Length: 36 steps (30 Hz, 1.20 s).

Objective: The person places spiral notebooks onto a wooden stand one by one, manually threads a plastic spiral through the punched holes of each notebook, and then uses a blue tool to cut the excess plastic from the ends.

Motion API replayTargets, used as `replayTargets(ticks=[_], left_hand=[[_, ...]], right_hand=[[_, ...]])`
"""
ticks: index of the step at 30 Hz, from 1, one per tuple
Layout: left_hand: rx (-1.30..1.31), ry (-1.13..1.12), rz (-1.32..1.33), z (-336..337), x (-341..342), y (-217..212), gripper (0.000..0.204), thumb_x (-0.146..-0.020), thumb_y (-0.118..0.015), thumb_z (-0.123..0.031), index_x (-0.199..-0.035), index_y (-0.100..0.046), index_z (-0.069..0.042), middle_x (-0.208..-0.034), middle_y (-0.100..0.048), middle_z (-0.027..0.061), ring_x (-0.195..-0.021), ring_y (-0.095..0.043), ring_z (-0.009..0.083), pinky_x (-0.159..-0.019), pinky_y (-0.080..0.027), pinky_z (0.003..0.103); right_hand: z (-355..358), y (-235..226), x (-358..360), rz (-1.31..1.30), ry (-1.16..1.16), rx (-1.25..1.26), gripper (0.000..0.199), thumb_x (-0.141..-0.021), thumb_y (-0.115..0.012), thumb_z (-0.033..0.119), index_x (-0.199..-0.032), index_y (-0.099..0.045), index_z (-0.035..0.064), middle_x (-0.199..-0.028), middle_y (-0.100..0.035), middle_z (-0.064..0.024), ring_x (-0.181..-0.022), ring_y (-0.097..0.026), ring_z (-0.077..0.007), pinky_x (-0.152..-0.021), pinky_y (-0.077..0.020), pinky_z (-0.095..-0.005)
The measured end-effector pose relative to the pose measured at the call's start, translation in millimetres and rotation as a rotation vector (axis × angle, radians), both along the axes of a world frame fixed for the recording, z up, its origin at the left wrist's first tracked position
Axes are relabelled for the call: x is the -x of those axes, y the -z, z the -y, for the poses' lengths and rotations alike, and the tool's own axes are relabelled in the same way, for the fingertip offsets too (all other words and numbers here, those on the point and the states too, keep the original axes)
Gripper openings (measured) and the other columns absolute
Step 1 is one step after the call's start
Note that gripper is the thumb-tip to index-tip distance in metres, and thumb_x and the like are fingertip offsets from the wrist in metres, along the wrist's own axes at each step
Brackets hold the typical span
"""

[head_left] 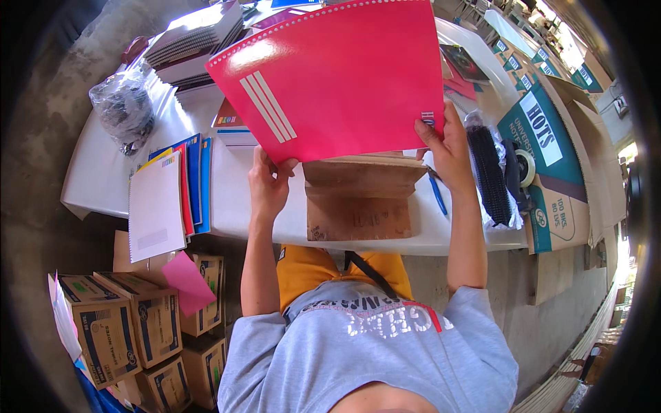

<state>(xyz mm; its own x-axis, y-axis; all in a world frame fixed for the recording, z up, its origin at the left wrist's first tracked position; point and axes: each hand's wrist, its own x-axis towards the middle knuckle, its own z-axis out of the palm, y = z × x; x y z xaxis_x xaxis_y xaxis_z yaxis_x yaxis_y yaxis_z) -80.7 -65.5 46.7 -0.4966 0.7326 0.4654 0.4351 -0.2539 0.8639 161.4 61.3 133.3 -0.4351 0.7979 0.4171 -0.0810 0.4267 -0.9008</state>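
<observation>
A glossy pink notebook cover with a row of punched holes along its far edge is raised over the table, tilted. My left hand pinches its near left corner between thumb and fingers. At the near right corner my right hand grips it, thumb on top. Whether more sheets lie under the cover, I cannot tell. Just below it on the table stands a folded brown cardboard support, partly hidden by the cover. Blue-handled pliers lie beside the support, near my right wrist.
Black plastic binding coils lie on the right, before a large green carton. On the left are coloured covers, a plastic bag of dark pieces and stacked spiral notebooks. Brown cartons stand below the table.
</observation>
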Motion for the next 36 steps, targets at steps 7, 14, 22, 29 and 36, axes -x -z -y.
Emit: replayTargets(ticks=[7, 14, 22, 29, 36], left_hand=[[-0.044, 0.025, 0.105, -6, -1, 14, 0.030, -0.080, -0.064, 0.001, -0.103, -0.045, -0.002, -0.077, -0.063, 0.0098, -0.060, -0.059, 0.0141, -0.054, -0.046, 0.027], [0.131, -0.027, -0.281, 9, -3, 58, 0.030, -0.075, -0.063, 0.005, -0.101, -0.051, -0.002, -0.083, -0.062, 0.0144, -0.076, -0.058, 0.0312, -0.069, -0.046, 0.037], [0.137, -0.139, -0.297, 31, 8, 89, 0.030, -0.072, -0.062, 0.003, -0.100, -0.051, 0.000, -0.086, -0.057, 0.0172, -0.085, -0.048, 0.0387, -0.075, -0.039, 0.045], [-0.094, -0.471, -0.700, 32, -21, -20, 0.077, -0.075, -0.072, -0.029, -0.135, -0.032, -0.003, -0.138, -0.031, 0.0205, -0.132, -0.020, 0.0401, -0.106, -0.020, 0.052], [0.188, -0.211, -0.929, -24, -115, -67, 0.080, -0.071, -0.067, -0.055, -0.130, -0.038, -0.009, -0.133, -0.036, 0.0141, -0.133, -0.015, 0.0406, -0.105, -0.003, 0.059]], right_hand=[[-10, 8, -5, 0.093, 0.008, -0.003, 0.024, -0.087, -0.060, 0.013, -0.105, -0.047, 0.0032, -0.085, -0.059, -0.0027, -0.072, -0.054, -0.0076, -0.055, -0.0467, -0.0223], [-6, 82, -46, -0.101, -0.064, 0.316, 0.039, -0.081, -0.067, 0.012, -0.115, -0.049, 0.0036, -0.097, -0.060, -0.0035, -0.096, -0.053, -0.0096, -0.086, -0.0412, -0.0255], [40, 95, -43, 0.151, -0.138, 0.108, 0.081, -0.070, -0.076, 0.009, -0.135, -0.026, 0.0071, -0.126, -0.042, -0.0073, -0.116, -0.043, -0.0185, -0.090, -0.0427, -0.0288], [-99, 106, -144, 0.749, 0.803, -0.267, 0.045, -0.079, -0.065, 0.021, -0.119, -0.047, 0.0083, -0.111, -0.052, -0.0182, -0.099, -0.054, -0.0334, -0.085, -0.0446, -0.0392], [-139, 132, -157, 1.508, 0.892, -0.381, 0.018, -0.082, -0.051, 0.008, -0.099, -0.053, 0.0028, -0.103, -0.052, -0.0171, -0.098, -0.054, -0.0347, -0.078, -0.0503, -0.0435]])
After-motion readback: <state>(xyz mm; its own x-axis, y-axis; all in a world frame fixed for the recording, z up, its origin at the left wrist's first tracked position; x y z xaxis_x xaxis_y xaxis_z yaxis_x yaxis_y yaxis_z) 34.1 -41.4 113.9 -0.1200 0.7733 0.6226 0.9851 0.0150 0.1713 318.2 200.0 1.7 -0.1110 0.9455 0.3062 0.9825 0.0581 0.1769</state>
